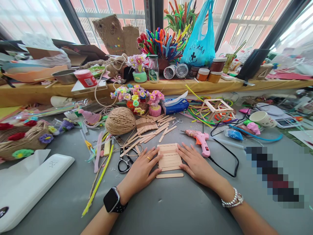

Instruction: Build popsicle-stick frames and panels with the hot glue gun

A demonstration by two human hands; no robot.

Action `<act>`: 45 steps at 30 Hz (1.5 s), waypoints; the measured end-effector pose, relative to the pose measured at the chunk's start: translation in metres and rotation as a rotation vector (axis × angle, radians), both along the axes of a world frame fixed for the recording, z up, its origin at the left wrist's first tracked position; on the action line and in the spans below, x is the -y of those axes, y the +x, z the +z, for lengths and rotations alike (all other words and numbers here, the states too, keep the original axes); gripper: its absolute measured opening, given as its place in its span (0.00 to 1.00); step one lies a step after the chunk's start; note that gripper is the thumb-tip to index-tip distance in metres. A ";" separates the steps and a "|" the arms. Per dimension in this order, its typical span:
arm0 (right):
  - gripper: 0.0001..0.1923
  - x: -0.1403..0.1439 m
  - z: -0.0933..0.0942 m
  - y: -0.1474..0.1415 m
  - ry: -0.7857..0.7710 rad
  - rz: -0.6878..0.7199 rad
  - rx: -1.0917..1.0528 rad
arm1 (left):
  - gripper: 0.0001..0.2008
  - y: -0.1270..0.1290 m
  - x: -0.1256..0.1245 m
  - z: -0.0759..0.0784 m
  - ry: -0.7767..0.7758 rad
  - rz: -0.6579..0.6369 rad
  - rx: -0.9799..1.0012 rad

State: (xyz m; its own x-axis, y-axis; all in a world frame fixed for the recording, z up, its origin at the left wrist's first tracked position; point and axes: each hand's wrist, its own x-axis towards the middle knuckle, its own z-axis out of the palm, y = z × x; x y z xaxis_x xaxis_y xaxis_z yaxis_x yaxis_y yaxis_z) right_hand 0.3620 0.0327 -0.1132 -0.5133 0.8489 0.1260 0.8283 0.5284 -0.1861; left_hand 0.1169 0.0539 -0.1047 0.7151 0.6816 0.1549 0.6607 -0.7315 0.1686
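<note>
A flat panel of wooden craft sticks [169,157] lies side by side on the grey table, with one loose stick [169,175] just below it. My left hand [141,169] rests flat against the panel's left edge, fingers spread, a ring on one finger and a black watch on the wrist. My right hand [195,163] lies flat against the panel's right edge, a silver bracelet on its wrist. Neither hand grips anything.
A pink glue gun [201,140] with a black cord lies right of the panel. Scissors [124,162], a twine ball [120,120] and loose sticks [149,130] are to the left. A stick-frame model [216,109], pipe-cleaner flowers [137,96] and a white case [29,186] surround them.
</note>
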 end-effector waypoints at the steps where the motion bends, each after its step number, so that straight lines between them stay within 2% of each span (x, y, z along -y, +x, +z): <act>1: 0.25 0.000 0.000 0.000 0.006 0.000 -0.004 | 0.21 0.000 0.000 0.000 0.000 0.001 -0.003; 16: 0.26 0.001 -0.002 0.000 -0.004 -0.014 0.003 | 0.21 0.000 -0.001 0.000 -0.009 -0.002 -0.027; 33: 0.27 0.001 0.001 0.000 -0.091 -0.038 0.011 | 0.21 -0.001 0.000 0.002 -0.020 -0.005 -0.012; 45: 0.31 0.001 0.003 0.001 -0.102 -0.050 -0.038 | 0.25 0.000 0.000 0.003 -0.021 -0.001 -0.016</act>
